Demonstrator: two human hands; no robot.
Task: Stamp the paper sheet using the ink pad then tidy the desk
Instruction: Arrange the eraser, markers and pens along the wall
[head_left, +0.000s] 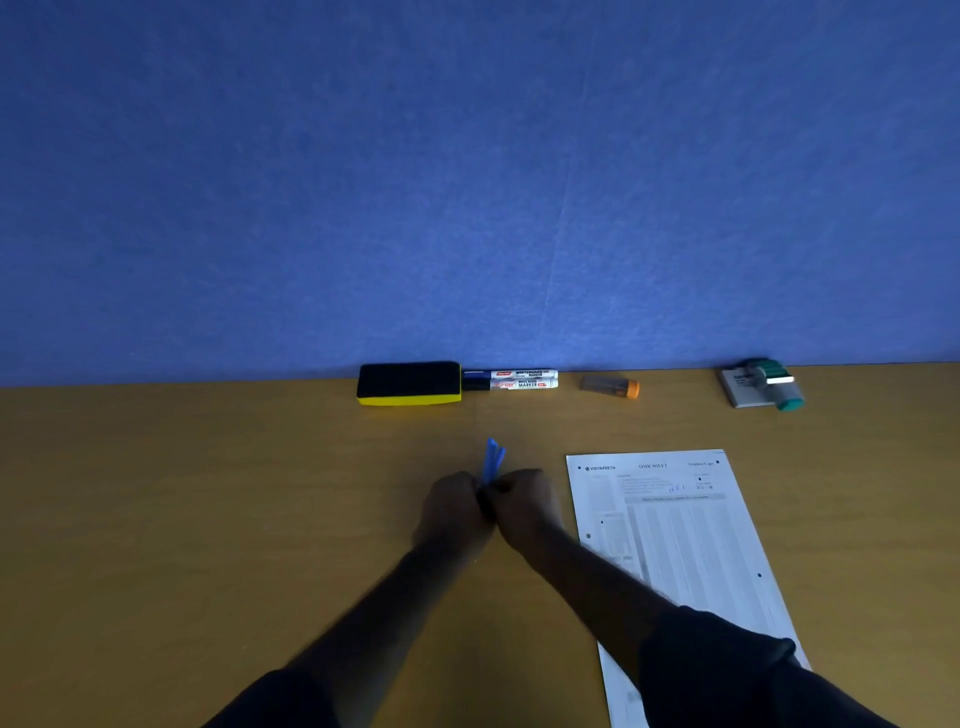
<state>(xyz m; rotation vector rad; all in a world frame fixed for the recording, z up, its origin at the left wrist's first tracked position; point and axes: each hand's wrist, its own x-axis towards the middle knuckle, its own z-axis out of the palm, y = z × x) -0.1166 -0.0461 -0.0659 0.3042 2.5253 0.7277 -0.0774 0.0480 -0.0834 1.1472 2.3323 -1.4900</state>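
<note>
A: Head view: both fists, left hand (457, 506) and right hand (519, 501), clench slim blue plastic pens (492, 460) just left of the white printed paper sheet (675, 525).

B: Keep them bunched; the green stamp on its grey ink pad (763, 387) waits beyond the sheet.

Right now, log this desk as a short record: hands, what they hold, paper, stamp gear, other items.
left hand: closed on blue pens, touching the right hand
right hand: closed on the same pens
blue pens: tips sticking up above both fists
paper sheet: flat on desk, right forearm over its near part
stamp: green, lying on the ink pad, far right
back edge: duster, two whiteboard markers, small orange-capped tube
</note>
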